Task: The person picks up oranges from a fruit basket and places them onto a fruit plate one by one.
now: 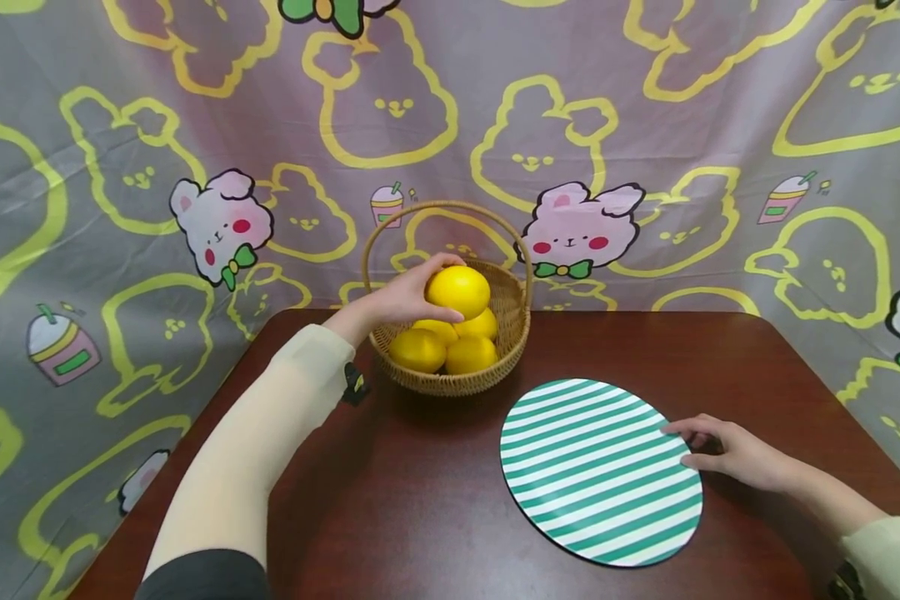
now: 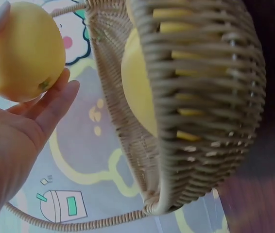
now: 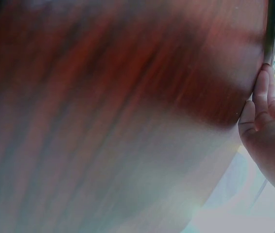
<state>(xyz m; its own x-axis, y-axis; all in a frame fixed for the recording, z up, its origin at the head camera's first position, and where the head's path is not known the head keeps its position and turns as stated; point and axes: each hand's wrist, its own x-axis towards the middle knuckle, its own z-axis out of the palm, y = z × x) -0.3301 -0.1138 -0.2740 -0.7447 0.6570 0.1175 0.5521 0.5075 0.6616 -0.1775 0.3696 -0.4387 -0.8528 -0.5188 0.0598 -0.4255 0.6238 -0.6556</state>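
My left hand [image 1: 412, 292] grips an oval yellow lemon [image 1: 459, 292] above a wicker basket [image 1: 453, 385]; the thumb and fingers curl round its sides. In the left wrist view, that lemon shows a small green stem end, and it is apart from the basket's rim. Several more lemons [image 1: 417, 351] lie piled inside the basket. Farther right, my right hand [image 1: 738, 454] rests at the right edge of a round mat [image 1: 600, 475] with green and white stripes. Its index finger and thumb touch the rim there. In the right wrist view, other fingertips are low at the tabletop beside the mat's edge.
A tall arched handle [image 1: 447, 202] stands over the basket. The dark reddish-brown table [image 1: 390, 508] carries the basket toward the back and the mat right of centre. Close behind the table hangs a cartoon-printed cloth [image 1: 450, 83], which also runs along both sides.
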